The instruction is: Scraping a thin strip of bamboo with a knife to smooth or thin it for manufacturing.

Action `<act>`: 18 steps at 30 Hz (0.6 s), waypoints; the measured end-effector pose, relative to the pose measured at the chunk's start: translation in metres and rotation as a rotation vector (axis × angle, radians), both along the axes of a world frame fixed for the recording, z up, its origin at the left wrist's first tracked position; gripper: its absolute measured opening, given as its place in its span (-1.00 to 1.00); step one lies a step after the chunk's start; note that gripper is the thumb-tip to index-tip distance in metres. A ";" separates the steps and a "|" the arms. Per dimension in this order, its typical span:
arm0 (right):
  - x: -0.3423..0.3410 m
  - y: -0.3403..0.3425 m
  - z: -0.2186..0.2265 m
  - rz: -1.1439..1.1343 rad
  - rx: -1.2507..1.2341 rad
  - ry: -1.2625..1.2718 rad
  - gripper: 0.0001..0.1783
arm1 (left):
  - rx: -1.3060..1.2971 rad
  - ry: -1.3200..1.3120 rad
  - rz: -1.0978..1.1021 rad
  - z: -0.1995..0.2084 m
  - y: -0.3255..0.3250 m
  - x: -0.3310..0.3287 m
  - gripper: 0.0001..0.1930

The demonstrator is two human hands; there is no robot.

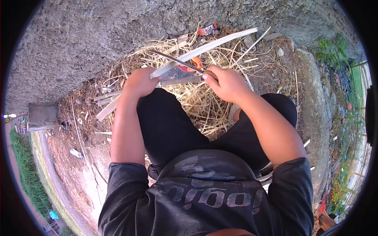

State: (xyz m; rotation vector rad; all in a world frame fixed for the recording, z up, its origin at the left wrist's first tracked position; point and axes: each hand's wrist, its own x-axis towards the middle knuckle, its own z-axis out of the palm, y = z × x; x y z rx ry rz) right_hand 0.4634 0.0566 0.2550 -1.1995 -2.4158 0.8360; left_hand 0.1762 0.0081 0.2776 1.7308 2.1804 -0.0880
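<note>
My left hand is closed around the near end of a long, pale split-bamboo strip, just above my left knee. The strip slants away up to the right. In my right hand is the handle of a long, narrow-bladed knife. Its dark blade points up to the left and crosses over the strip near my left hand. Whether the edge touches the strip, I cannot tell. Beneath them lies an orange and red object, partly covered, its kind unclear.
Curly pale shavings cover the ground between my legs. More split strips lie left of my left forearm. A rough grey wall rises ahead. A crumpled red wrapper lies at its foot. A stone edge runs along the right.
</note>
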 end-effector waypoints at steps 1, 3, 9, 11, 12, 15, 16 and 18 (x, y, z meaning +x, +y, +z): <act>0.002 0.002 0.012 0.002 0.002 -0.003 -0.67 | 0.005 -0.022 -0.005 0.000 0.001 0.003 -0.64; 0.011 0.009 0.030 0.032 0.053 -0.095 -0.64 | -0.037 -0.060 -0.008 -0.007 0.012 0.002 -0.63; 0.040 0.041 0.042 -0.098 0.108 -0.003 -0.57 | -0.076 0.092 -0.050 -0.024 0.038 -0.012 -0.63; 0.037 0.041 0.021 -0.194 0.025 0.003 -0.55 | -0.097 0.144 -0.005 -0.033 0.044 -0.013 -0.62; 0.028 0.036 0.008 -0.219 -0.014 0.067 -0.52 | -0.105 0.140 -0.016 -0.036 0.045 -0.011 -0.62; -0.005 0.033 -0.011 -0.151 -0.048 -0.067 -0.53 | -0.084 0.091 0.022 -0.042 0.043 -0.016 -0.61; -0.016 0.026 -0.019 -0.158 -0.079 -0.044 -0.54 | -0.084 0.115 0.041 -0.038 0.044 -0.020 -0.61; -0.029 0.013 -0.039 -0.116 0.001 0.042 -0.56 | -0.082 0.139 0.079 -0.035 0.043 -0.028 -0.61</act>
